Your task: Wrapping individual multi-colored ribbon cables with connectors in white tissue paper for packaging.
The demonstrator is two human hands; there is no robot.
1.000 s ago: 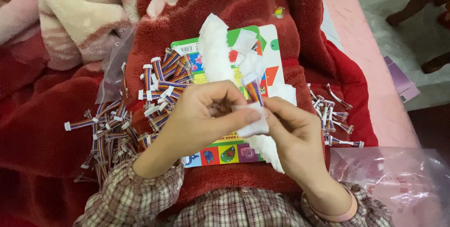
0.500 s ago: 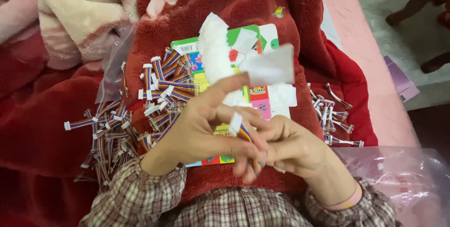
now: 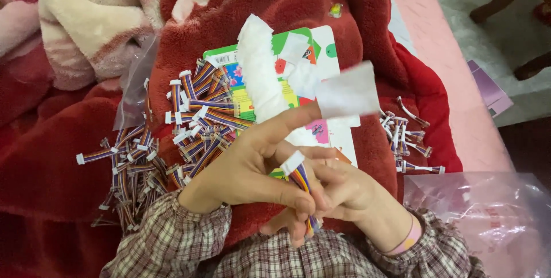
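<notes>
Cable (image 3: 302, 183), rainbow ribbon with white plug, sits centre-near, pinched between both hands over the red blanket (image 3: 241, 8). Left hand (image 3: 252, 166) fingers closed on it, index stretched far-right with a white tape piece (image 3: 347, 90) stuck at its tip. Right hand (image 3: 344, 195) curled around the cable's lower end. Cable pile (image 3: 172, 134) lies left, smaller pile (image 3: 408, 140) right, colourful card (image 3: 324, 54) far of hands, plastic bag (image 3: 488, 220) near-right.

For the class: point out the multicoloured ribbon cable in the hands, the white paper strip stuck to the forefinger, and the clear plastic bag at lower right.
ribbon cable (image 3: 301, 178), head view, on the coloured wires below its white connector.
white paper strip (image 3: 347, 90), head view, its middle.
clear plastic bag (image 3: 488, 215), head view, its crinkled middle.
</notes>
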